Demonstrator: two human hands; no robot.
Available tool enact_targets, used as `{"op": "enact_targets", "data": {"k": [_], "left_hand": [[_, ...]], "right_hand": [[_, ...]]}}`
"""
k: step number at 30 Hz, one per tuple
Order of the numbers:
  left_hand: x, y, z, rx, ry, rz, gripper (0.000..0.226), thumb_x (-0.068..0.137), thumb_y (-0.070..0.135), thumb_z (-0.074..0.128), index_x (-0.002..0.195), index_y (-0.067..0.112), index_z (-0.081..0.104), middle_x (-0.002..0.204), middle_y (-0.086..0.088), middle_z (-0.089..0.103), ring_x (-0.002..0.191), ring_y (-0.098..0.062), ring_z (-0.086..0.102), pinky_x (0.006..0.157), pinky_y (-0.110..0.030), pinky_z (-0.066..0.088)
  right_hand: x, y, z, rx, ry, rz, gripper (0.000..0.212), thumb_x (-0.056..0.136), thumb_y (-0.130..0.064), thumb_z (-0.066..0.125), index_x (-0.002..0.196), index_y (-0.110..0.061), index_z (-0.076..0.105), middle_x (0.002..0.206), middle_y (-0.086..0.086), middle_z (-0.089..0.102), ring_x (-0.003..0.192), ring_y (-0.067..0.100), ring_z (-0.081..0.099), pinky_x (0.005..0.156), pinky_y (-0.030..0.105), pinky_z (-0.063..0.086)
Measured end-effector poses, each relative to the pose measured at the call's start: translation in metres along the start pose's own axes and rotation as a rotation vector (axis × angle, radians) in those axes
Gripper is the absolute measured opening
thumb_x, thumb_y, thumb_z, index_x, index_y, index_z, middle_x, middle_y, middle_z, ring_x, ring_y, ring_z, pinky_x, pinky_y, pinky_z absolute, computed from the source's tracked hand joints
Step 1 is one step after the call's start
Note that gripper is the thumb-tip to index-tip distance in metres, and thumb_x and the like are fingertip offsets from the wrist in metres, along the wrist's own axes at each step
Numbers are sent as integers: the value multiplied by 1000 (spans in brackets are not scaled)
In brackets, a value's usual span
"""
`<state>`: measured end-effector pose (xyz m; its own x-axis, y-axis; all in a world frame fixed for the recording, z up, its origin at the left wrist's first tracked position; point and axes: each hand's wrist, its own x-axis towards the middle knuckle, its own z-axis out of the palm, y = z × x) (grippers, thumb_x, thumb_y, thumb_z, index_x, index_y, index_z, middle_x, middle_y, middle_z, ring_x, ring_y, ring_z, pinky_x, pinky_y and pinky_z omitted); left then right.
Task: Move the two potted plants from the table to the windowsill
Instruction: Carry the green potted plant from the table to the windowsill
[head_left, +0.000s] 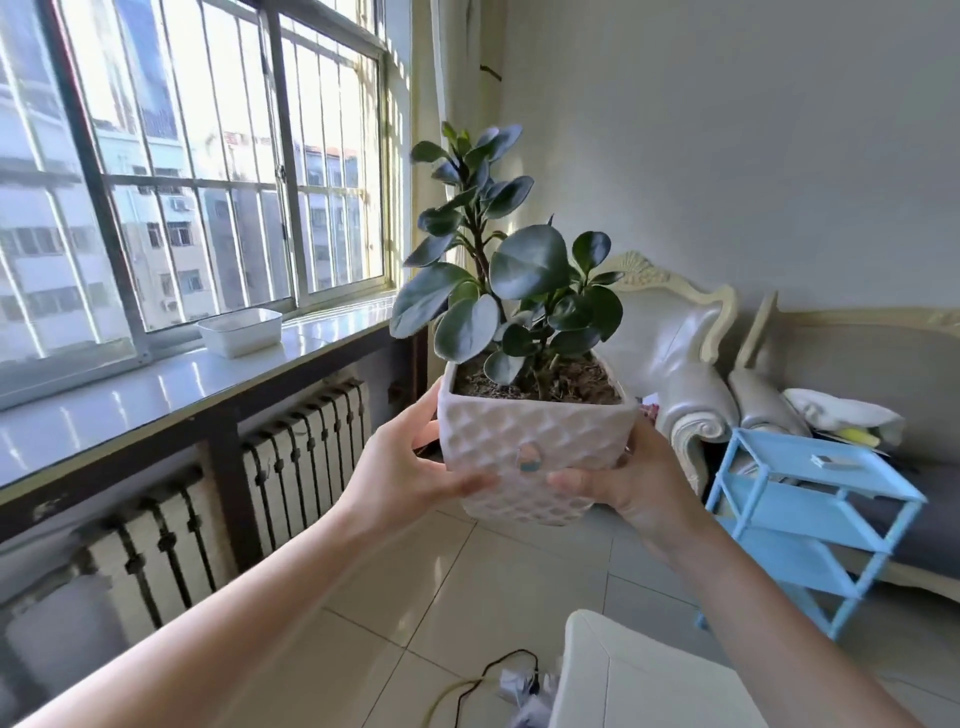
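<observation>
While both hands' fingers (470, 483) clamp the potted plant (535, 447), the windowsill (156, 395) edge lies left.

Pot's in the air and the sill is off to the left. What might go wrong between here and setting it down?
The white textured pot is held only at its sides by the left hand and right hand, with nothing under its base, so it may slip. The white tray already occupies part of the windowsill; aim for bare sill. The tall plant could brush the window bars.
</observation>
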<state>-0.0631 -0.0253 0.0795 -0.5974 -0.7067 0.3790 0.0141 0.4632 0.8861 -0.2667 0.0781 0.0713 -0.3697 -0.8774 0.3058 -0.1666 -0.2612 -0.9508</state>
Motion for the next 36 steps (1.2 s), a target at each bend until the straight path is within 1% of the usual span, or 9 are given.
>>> {"op": "enact_targets", "data": {"k": [4, 9, 13, 17, 21, 24, 29, 33, 36], "left_hand": [[23, -20, -47, 8, -24, 13, 91, 55, 25, 83, 136, 13, 43, 109, 3, 71, 84, -9, 73, 67, -23, 60], [56, -47, -108, 28, -58, 40, 91, 54, 25, 82, 135, 7, 44, 109, 5, 71, 95, -6, 70, 66, -20, 58], [75, -68, -141, 29, -43, 36, 88, 55, 26, 83, 133, 10, 46, 103, 13, 73, 102, -8, 68, 66, -21, 58], [99, -89, -169, 30, -26, 28, 84, 54, 29, 82, 130, 14, 50, 92, 29, 71, 99, 3, 65, 64, -13, 55], [132, -116, -198, 34, 0, 1, 85, 57, 22, 85, 132, 11, 47, 101, 14, 72, 95, -3, 69, 64, -15, 56], [161, -134, -216, 48, 10, -1, 82, 59, 17, 84, 132, 12, 48, 99, 15, 71, 90, -2, 70, 64, -15, 56], [223, -172, -245, 36, 38, -2, 84, 55, 22, 83, 131, 12, 48, 92, 21, 72, 93, -1, 69, 65, -14, 55], [270, -201, -263, 33, 68, -12, 78, 60, 8, 84, 130, 10, 49, 91, 18, 73, 88, 4, 69, 62, -10, 54], [305, -222, -278, 13, 90, -33, 78, 61, 7, 83, 130, 9, 49, 95, 13, 72, 89, 3, 69, 62, -10, 53]], "right_hand": [[35, 13, 43, -7, 14, 5, 87, 39, -18, 90, 119, -7, 57, 116, 15, 69, 100, 28, 70, 78, 41, 58], [78, 26, 95, -6, 56, -12, 85, 40, -17, 90, 118, -8, 57, 116, 14, 68, 97, 25, 71, 73, 35, 58], [111, 35, 126, -27, 60, 2, 99, 29, -36, 95, 117, -9, 58, 117, 16, 67, 102, 29, 69, 83, 48, 57], [147, 46, 150, -22, 54, 28, 99, 29, -35, 95, 116, -8, 57, 117, 18, 66, 105, 32, 67, 85, 51, 56], [195, 59, 175, 2, -4, 32, 110, 29, -33, 96, 126, -7, 52, 118, 16, 67, 108, 31, 66, 84, 45, 56], [231, 70, 189, 37, -7, 35, 114, 28, -31, 96, 130, -11, 50, 118, 13, 68, 107, 27, 67, 84, 44, 57], [307, 92, 208, 15, -23, 18, 80, 40, -12, 90, 112, -3, 57, 99, 6, 74, 97, 23, 71, 74, 32, 58], [367, 111, 218, 17, -28, 36, 85, 37, -18, 92, 113, -5, 57, 105, 13, 73, 99, 27, 70, 82, 42, 57], [409, 122, 227, 18, -42, 35, 81, 38, -14, 93, 111, -10, 58, 104, 9, 74, 99, 24, 70, 83, 40, 57]]}}
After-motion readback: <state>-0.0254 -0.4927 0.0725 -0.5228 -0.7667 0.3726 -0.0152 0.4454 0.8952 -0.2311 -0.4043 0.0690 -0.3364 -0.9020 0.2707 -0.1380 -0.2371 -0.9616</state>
